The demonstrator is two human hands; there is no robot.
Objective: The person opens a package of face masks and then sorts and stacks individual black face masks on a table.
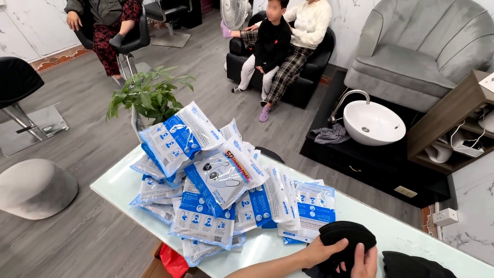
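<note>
Both hands, left and right, close together on a black cloth face mask at the near edge of the pale glass tabletop, beside a heap of blue-and-white plastic mask packets. Handling looks underway; steady fingers matter.

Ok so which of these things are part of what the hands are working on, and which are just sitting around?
In hand:
left hand and right hand hold black masks
pile of blue-and-white mask packets
second black stack

Just about:
potted plant
white basin
standing fan
grey pouf
</note>
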